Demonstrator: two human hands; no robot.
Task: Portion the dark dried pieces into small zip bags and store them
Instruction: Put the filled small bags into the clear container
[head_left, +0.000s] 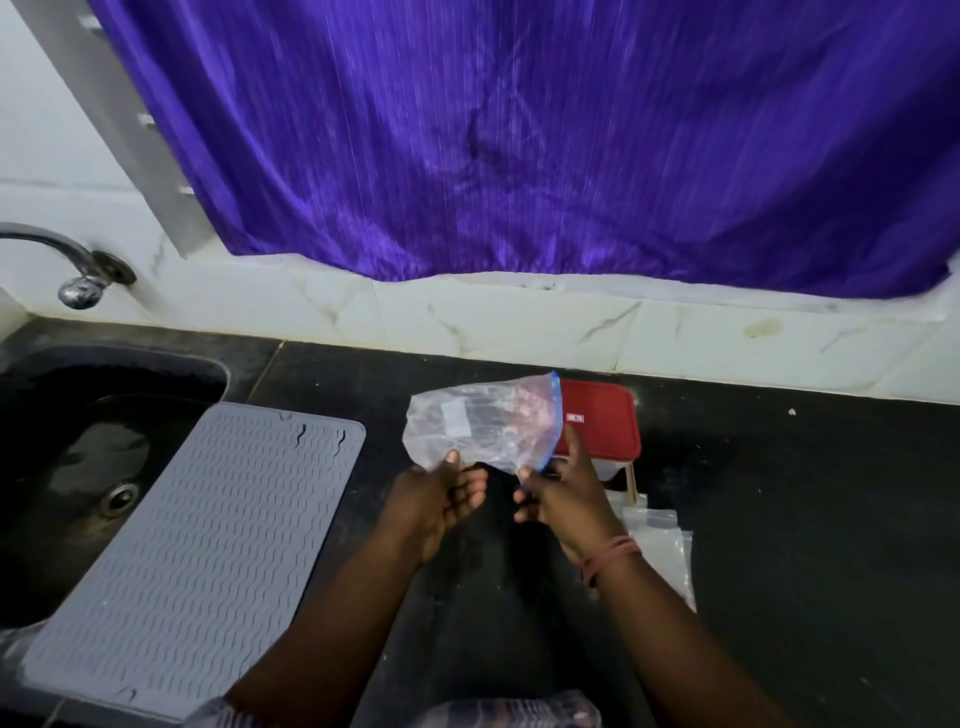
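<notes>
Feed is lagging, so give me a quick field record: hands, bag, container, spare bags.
left hand: pinches zip bag's lower edge
right hand: grips bag's blue zip end
zip bag: held above the black counter, contents blurred
red-lidded container: behind bag, lid on
empty bags: flat, right of right hand
grey mat: beside sink

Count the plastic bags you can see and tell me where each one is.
At least 3: one zip bag held in both hands above the counter; a pile of empty small bags, count unclear, right of the right wrist; one more at the bottom edge.
</notes>
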